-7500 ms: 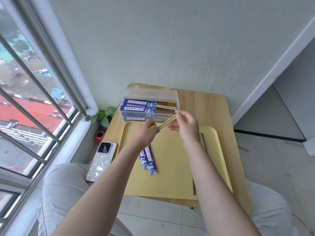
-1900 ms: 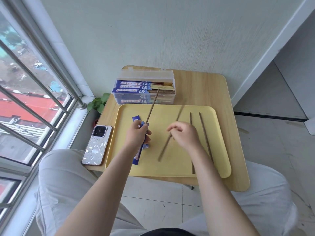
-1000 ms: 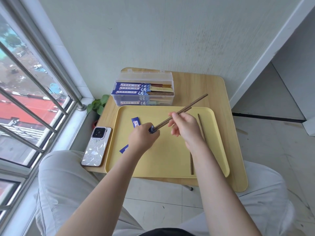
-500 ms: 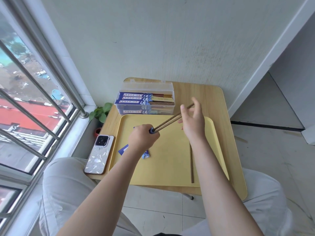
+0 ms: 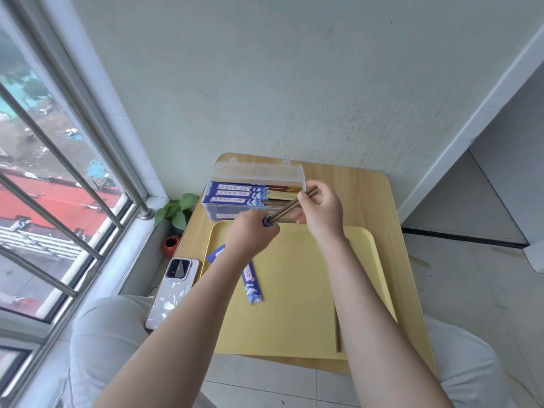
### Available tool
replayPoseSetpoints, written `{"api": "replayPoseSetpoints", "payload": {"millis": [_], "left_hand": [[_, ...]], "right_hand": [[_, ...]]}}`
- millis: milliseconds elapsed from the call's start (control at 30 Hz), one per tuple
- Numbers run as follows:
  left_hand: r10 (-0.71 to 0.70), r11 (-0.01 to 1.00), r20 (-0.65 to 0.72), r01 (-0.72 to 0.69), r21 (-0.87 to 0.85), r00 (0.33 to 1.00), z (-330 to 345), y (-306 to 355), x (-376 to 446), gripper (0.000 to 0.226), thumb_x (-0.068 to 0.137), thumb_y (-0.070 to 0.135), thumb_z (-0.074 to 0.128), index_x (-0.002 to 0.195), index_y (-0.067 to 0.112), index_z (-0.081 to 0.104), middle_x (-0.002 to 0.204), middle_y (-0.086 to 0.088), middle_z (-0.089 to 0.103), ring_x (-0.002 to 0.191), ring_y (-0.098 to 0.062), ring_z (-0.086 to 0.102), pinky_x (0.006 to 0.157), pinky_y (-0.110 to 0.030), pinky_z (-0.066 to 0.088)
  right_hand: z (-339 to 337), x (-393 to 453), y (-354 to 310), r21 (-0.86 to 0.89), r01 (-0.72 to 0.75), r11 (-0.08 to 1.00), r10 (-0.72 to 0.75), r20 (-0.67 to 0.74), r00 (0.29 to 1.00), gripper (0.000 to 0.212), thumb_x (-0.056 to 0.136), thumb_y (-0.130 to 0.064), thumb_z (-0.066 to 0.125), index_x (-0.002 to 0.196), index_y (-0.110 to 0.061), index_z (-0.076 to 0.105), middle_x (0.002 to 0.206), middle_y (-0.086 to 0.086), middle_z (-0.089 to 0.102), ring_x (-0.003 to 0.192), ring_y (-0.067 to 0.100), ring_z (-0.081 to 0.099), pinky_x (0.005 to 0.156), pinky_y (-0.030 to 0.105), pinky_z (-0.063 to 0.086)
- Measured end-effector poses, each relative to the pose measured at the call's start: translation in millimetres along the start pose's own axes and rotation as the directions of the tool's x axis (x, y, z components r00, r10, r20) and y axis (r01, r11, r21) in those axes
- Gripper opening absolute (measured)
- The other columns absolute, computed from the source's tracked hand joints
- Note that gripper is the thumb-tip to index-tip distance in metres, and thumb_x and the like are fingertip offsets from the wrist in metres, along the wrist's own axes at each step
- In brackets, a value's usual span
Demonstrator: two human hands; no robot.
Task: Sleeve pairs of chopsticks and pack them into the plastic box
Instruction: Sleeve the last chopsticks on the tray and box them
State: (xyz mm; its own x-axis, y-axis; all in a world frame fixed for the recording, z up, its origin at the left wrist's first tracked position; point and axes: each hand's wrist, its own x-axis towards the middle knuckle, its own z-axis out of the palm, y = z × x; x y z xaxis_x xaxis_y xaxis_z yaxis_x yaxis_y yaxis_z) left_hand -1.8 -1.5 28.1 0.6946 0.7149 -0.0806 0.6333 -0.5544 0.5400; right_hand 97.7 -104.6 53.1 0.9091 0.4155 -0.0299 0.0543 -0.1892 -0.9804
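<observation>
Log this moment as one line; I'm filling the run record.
step: sleeving pair | left hand: grips sleeve | right hand: pinches chopsticks | plastic box: open, part-filled

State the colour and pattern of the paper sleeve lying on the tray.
Dark blue sleeve with white wave-like motifs and a pale label strip; head view.

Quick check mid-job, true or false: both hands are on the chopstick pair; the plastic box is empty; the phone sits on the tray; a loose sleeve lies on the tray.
1. Both the left hand and right hand hold the chopstick pair. True.
2. The plastic box is empty. False: sleeved pairs lie inside.
3. The phone sits on the tray. False: it lies on the table beside it.
4. A loose sleeve lies on the tray. True.
</observation>
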Motion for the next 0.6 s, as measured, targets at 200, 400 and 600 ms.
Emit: {"api": "replayPoseSetpoints", "payload": {"millis": [200, 400, 600], "left_hand": [[0.156, 0.966, -0.107, -0.130, 0.222, 0.982, -17, 2, 43, 0.018, 0.089, 0.032, 0.059, 0.080, 0.022, 0.048, 0.074, 0.005, 0.055, 0.068, -0.021, 0.052, 0.056, -0.029, 0.033], [0.313, 0.918, -0.156, -0.256, 0.303, 0.937, -16, -16, 77, 0.073, 0.091, 0.051, 0.062, 0.149, 0.016, 0.036, 0.152, -0.005, 0.039, 0.145, -0.026, 0.029, 0.123, -0.045, 0.011], [0.112, 0.949, 0.040, -0.119, 0.293, 0.993, 6, -41, 81, 0.076, 0.099, 0.061, 0.036, 0.160, 0.021, 0.011, 0.168, -0.005, 0.007, 0.155, -0.027, -0.002, 0.125, -0.049, 0.002]], "right_hand": [[11, 30, 2, 0.271, -0.154, 0.950, 0.165, -0.020, 0.986, 0.021, 0.106, -0.015, 0.047, 0.113, -0.003, 0.062, 0.092, 0.008, 0.069, 0.065, 0.027, 0.074, 0.075, 0.043, 0.062], [20, 72, 17, 0.515, -0.247, 0.821, 0.367, -0.143, 0.919, 0.024, 0.106, -0.010, 0.045, 0.120, 0.005, 0.057, 0.107, 0.025, 0.064, 0.065, 0.025, 0.075, 0.070, 0.035, 0.063], [41, 86, 27, 0.441, -0.344, 0.829, 0.424, -0.095, 0.901, 0.022, 0.106, -0.009, 0.044, 0.120, 0.001, 0.056, 0.103, 0.019, 0.066, 0.067, 0.025, 0.074, 0.068, 0.031, 0.062]]}}
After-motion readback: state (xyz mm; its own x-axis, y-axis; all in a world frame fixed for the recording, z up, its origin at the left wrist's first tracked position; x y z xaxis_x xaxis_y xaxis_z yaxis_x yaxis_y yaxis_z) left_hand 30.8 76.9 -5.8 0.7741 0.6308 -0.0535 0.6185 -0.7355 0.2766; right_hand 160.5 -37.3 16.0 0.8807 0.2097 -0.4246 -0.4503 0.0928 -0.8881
